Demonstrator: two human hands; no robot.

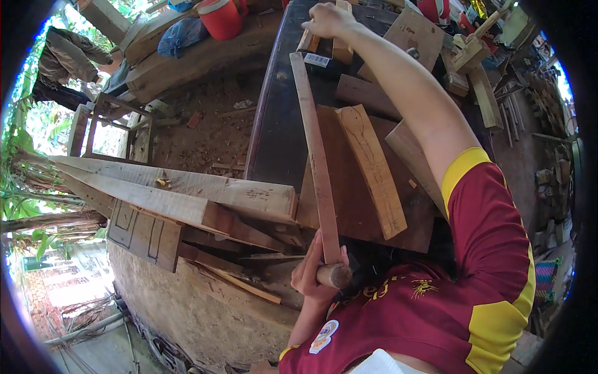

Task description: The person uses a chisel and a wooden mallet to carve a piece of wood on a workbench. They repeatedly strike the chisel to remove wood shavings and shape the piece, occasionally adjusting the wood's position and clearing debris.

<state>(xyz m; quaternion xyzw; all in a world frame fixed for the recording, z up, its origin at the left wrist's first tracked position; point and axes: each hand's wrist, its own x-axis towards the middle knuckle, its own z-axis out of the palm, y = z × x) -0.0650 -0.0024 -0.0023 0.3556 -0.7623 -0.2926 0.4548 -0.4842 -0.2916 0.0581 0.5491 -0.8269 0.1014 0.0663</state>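
Head view: grasps one long wooden strip [316, 156] by its near end with the left hand [310, 274], between fingers at its left edge and thumb at its right. Shows one round wooden handle [334, 275] just below that end, against the same hand. Has the right hand [331, 22], with fingers bent, at two small wooden pieces [342, 51] near the strip's far end (cannot tell whether gripping either). Counts one curved, line-marked board [372, 171] right of the strip, two thick beams [249, 192] to its left, one red bucket [221, 20] and one blue bag [182, 38] beyond.
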